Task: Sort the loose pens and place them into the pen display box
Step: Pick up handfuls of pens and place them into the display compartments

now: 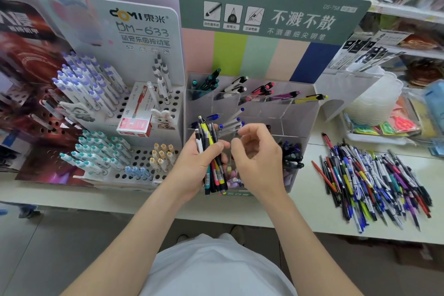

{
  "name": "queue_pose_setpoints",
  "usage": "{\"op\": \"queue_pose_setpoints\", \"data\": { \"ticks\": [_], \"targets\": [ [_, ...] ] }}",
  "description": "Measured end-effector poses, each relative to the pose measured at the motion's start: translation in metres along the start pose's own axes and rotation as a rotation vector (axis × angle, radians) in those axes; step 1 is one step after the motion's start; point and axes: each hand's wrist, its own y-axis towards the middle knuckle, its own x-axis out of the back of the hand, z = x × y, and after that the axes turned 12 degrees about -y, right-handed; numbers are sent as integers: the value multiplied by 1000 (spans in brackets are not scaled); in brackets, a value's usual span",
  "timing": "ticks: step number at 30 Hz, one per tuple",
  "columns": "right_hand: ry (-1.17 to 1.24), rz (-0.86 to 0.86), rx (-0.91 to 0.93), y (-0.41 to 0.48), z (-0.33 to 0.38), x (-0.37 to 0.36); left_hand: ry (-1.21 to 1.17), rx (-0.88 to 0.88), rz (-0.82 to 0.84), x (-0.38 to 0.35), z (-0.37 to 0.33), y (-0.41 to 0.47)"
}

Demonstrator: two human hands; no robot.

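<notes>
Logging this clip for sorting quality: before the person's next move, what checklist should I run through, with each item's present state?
1. Bundle of mixed-colour plastic pens gripped in left hand: ok.
2. Right hand free to pick: ok, no pen seen in it.
3. Clear acrylic compartmented display box right behind both hands: ok.
4. Back-row compartments one colour each: ok.
5. Room in front compartments: cannot tell, hands hide them.
6. Loose pen pile on white counter cleared: not ok.
</notes>
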Motion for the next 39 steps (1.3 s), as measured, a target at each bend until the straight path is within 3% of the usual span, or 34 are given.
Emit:
{"op": "queue_pose_setpoints", "data": {
  "ticks": [3, 7, 10, 13, 15, 19, 24, 27, 31, 35, 39],
  "targets": [
    [65, 79, -124, -3, 3, 6, 154, 62, 163, 2, -1, -1],
    [-105, 221, -139, 13, -2, 15, 328, 151, 367, -4, -2, -6],
    [160, 242, -317, 16, -6, 24, 342, 159, 420, -10, -2, -8],
    [416, -96, -509, 17, -14, 28, 212, 147, 370, -11, 2, -2],
    [508, -329, -520, 23, -21, 33, 149, 137, 324, -14, 3, 3],
    [472, -654, -271, 44, -23, 56, 130, 92, 297, -36, 2, 15],
    [210, -832, -11, 77, -34, 75, 33, 62, 221, -66, 6, 27],
    [-88, -742, 16, 95, -59, 72, 5, 47, 192, -74, 10, 30],
    [-497, -570, -121, 102, -85, 60, -41, 37, 153, -79, 15, 32],
    [-236, -496, -126, 64, -70, 66, -116, 13, 86, -83, 19, 33],
    [120, 120, -270, 15, -51, 63, -108, -16, 38, -84, 22, 33]
  ]
}}
